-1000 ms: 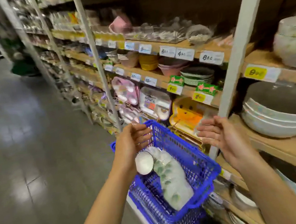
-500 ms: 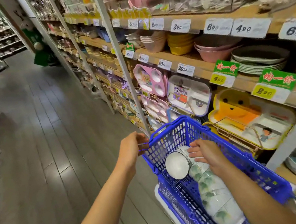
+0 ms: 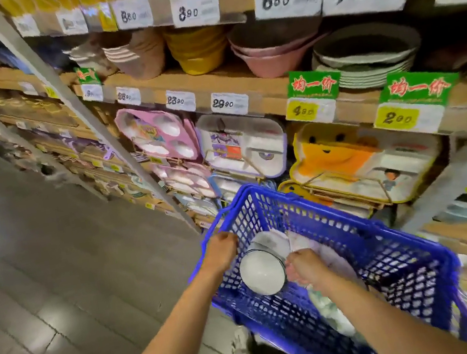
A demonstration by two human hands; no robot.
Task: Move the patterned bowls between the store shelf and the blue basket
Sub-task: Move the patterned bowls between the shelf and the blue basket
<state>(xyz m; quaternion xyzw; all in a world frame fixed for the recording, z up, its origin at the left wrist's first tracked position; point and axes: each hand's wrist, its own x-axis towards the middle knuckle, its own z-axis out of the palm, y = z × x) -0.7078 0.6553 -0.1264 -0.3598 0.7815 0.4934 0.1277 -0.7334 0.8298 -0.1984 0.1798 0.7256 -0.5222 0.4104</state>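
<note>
1. The stack of patterned bowls (image 3: 262, 270) lies on its side inside the blue basket (image 3: 398, 261), toward its near-left end. The white inside of the front bowl faces me.
2. My left hand (image 3: 222, 249) sits on the basket's near-left rim, and as far as I can tell its fingers are folded over the edge, gripping it.
3. My right hand (image 3: 308, 269) is down in the basket, knuckles up. Its fingers curl round the stack just right of the front bowl's rim, with the fingertips hidden.
4. I judge these to be glazed ceramic: stiff, slick, easily chipped, and heavy as a stack. Nested bowls may slide apart when tipped.
5. I would take only a few at a time, thumb inside the rim and fingers under the wall, before lifting toward the store shelf (image 3: 242, 83) on the far side.
</note>
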